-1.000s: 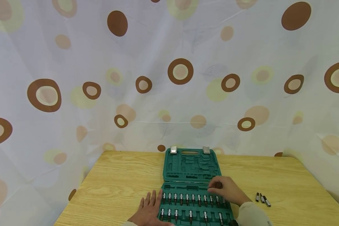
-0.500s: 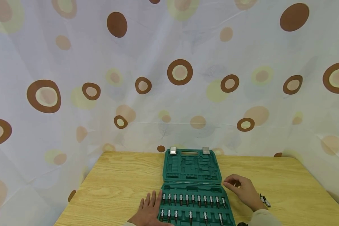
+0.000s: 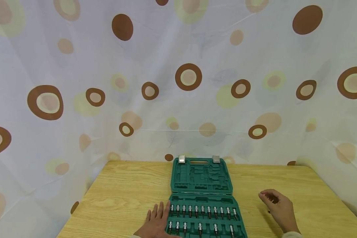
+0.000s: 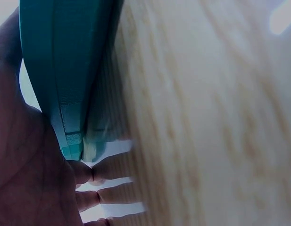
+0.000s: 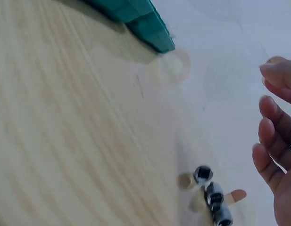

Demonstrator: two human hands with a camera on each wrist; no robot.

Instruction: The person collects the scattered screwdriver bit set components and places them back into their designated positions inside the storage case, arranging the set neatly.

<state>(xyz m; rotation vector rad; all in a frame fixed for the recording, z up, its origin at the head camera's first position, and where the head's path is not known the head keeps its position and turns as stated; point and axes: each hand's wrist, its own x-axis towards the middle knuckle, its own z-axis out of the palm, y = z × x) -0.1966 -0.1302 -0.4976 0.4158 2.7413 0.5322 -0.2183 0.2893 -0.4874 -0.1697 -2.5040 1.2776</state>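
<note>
At the lower centre of the head frame, the case (image 3: pixel 202 191) lies unfolded on the counter (image 3: pixel 128 190), its lid (image 3: pixel 201 175) nearer the backdrop (image 3: pixel 190 109). Bits (image 3: pixel 209 212) are seated in two rows in the near half; the lower row is spaced more widely. Left hand (image 3: pixel 156 222): released, fingers extended and spread, placed against the left edge of the case. Right hand (image 3: pixel 281 209): released, fingers loosely curved, positioned over the counter at the lower right of the frame, apart from the case. Loose bits (image 5: pixel 214 194) lie close together at the bottom of the right-wrist frame, right of centre, near the right hand.
</note>
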